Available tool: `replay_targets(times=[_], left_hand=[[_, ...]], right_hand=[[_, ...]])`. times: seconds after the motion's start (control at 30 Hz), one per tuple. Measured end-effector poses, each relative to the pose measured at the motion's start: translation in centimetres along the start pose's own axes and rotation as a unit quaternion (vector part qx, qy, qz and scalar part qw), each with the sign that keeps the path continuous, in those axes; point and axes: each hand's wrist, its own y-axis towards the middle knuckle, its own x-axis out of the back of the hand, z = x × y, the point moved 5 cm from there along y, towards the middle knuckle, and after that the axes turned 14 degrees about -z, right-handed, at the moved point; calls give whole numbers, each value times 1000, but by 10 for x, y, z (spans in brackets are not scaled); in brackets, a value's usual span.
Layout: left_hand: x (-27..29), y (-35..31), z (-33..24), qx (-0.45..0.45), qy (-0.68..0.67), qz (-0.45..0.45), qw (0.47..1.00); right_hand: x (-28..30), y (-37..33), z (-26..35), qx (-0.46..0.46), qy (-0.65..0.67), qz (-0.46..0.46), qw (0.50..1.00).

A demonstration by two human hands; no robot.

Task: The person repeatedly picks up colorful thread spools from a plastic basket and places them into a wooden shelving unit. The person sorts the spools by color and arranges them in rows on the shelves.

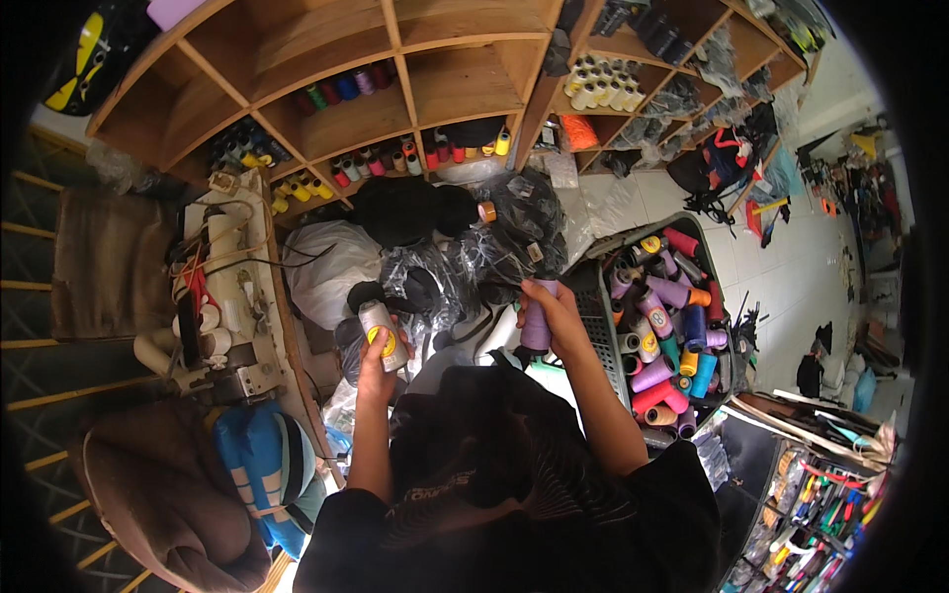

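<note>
In my left hand [374,368] is a pale grey thread cone [377,321] with a round yellow label, my fingers wrapped round its lower part. My right hand [561,318] grips a purple thread cone [537,324], held upright beside the basket. To the right stands a dark green plastic basket [596,314] heaped with thread cones in red, purple, orange, blue, pink and other colours. Black and clear plastic bags [425,287] lie beyond my hands, near the grey cone.
Wooden cubby shelves [326,59] span the far side, some cubbies holding thread cones. A sewing machine [232,267] sits on a table at left, with a brown cloth [163,484] and blue bundle [259,465] nearer. Pens and tools fill an organizer [806,514] at lower right.
</note>
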Motion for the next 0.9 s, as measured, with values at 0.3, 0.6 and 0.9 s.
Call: replay_targets(times=[0.3,0.6,0.9], left_hand=[[21,40,-50,-32,10,-45,998],[49,107,-21,-70,-47,-108,991],[115,307,97,-118,-91,-59,987]], right_hand=[[-56,29,-24,-31,-38,-4,999],[-89,129,-43,-19,-59,14,998],[-77,338,-161,27,18,-7,999]])
